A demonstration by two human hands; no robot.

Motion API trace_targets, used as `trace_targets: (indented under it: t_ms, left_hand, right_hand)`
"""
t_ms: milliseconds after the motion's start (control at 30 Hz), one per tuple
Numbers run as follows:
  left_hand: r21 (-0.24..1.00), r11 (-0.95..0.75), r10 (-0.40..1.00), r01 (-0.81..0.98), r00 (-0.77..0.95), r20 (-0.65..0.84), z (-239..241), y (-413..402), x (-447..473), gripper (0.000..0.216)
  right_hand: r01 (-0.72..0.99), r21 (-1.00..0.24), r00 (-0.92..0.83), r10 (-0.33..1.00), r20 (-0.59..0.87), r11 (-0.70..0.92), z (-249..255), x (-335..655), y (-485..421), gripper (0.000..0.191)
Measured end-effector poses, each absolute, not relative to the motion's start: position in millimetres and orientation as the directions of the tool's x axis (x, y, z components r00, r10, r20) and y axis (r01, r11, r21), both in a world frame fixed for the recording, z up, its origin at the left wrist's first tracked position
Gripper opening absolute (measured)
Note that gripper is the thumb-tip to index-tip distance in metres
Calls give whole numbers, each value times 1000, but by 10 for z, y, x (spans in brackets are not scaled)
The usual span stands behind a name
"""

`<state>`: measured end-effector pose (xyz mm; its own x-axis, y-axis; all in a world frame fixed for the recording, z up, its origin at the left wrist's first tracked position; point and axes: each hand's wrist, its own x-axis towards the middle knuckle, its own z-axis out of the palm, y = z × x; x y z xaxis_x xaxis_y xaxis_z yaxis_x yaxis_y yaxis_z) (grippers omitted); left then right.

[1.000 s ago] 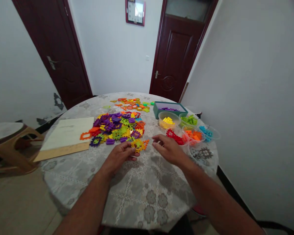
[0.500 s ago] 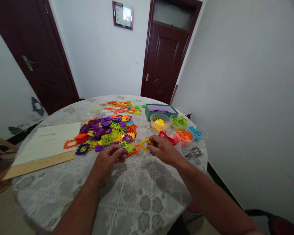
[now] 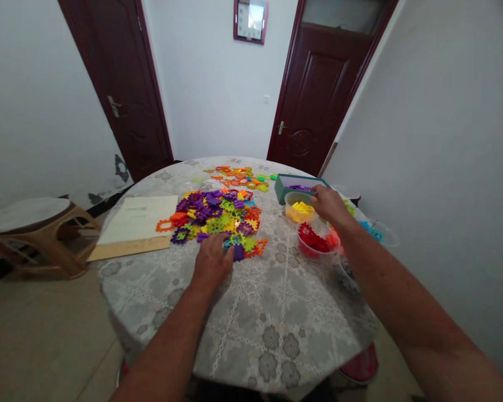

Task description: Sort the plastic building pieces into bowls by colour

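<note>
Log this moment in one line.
left hand: at near edge of mixed gear-piece pile | right hand: by yellow-piece tub and green box, grip unclear | green box: purple pieces inside

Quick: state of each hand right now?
Left hand: partly curled beside a purple plastic piece; grip cannot be told.
Right hand: partly curled near the bowl of yellow pieces; grip cannot be told.

The left hand (image 3: 213, 257) and right hand (image 3: 331, 205) are bare. The left forearm (image 3: 174, 329) and right forearm (image 3: 388, 273), uncovered as far as the view reaches, widen smoothly from narrower wrists (image 3: 202, 281). Dark shapes (image 3: 321, 392) below, possibly clothing, are too dim to identify.
</note>
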<state>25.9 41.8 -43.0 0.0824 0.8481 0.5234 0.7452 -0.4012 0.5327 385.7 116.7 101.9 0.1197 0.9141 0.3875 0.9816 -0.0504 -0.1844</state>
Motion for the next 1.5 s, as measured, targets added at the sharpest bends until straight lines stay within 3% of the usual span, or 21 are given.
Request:
trace_targets:
  t_ms: [200,333,467,633,733,833,1000,1100,1233,1500]
  left_hand:
    - [403,-392,890,827,230,393,-493,380,284,51]
    - [390,-403,896,828,270,354,-482,366,288,49]
    - [401,-454,878,796,323,355,-481,373,287,46]
    - [456,-515,853,726,387,350,-425,328,313,46]
    - [496,-559,829,664,444,340,-361,271,344,46]
    - [491,-581,814,650,471,339,-331,232,362,45]
    - [452,-621,784,641,501,366,-391,251,334,47]
    - [430,-605,793,671,461,398,-440,293,303,47]
    - [413,-466,858,782,286,428,-485,354,270,46]
    - [459,-363,854,811,92,513,-493,380,249,43]
  right_hand:
    - [877,-369,-203,933,296,308,630,3113,745,32]
    - [872,-348,-301,938,172,344,55,2613,613,41]
    - [840,-368,-344,916,205,398,-280,2465,564,44]
    - [731,-541,-353,909,223,416,-256,2622,487,29]
    - [669,-612,-342,906,249,421,-207,2696,454,31]
    - [654,-566,-394,864,312,502,-211,2692,439,33]
    - [713,-518,-336,878,339,473,-255,2606,448,12]
    - [715,-572,-228,907,353,402,-232,2598,456,12]
    - [651,-685,-105,932,347,328,-175,2636,448,22]
    - [536,-782,-194,948,254,319,-195,2638,454,34]
